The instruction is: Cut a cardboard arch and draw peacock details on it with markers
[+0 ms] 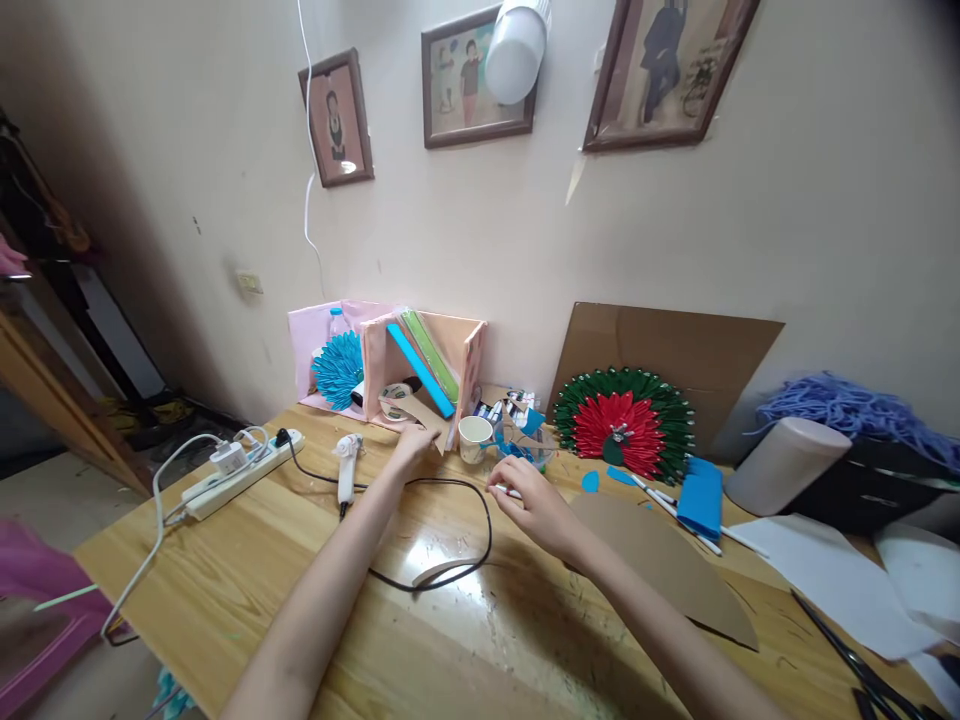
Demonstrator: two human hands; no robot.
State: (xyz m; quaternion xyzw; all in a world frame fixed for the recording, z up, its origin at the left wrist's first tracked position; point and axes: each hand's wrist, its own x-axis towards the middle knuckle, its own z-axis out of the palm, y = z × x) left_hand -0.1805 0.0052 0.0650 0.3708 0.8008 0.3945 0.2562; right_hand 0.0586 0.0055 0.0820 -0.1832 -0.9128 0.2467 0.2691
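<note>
My left hand (414, 447) is closed on a cut piece of brown cardboard (421, 412) in front of the pink box shelf (373, 370). My right hand (531, 502) is above the table with its fingers closed around a slim white pen (508, 491) that shows some red. Between the hands, farther back, stand a paper cup (475, 440) and a clear tub (517, 455) of blue scraps. A white glue gun (346, 468) stands left of my left forearm, its black cord (487, 520) looping across the table.
A power strip (240, 478) lies at the table's left edge. A red and green fan-shaped craft (619, 425) leans on a cardboard sheet (675, 340). Right of my right forearm are curved cardboard (667, 560), a blue roll (701, 497), white paper (832, 580) and black scissors (855, 660).
</note>
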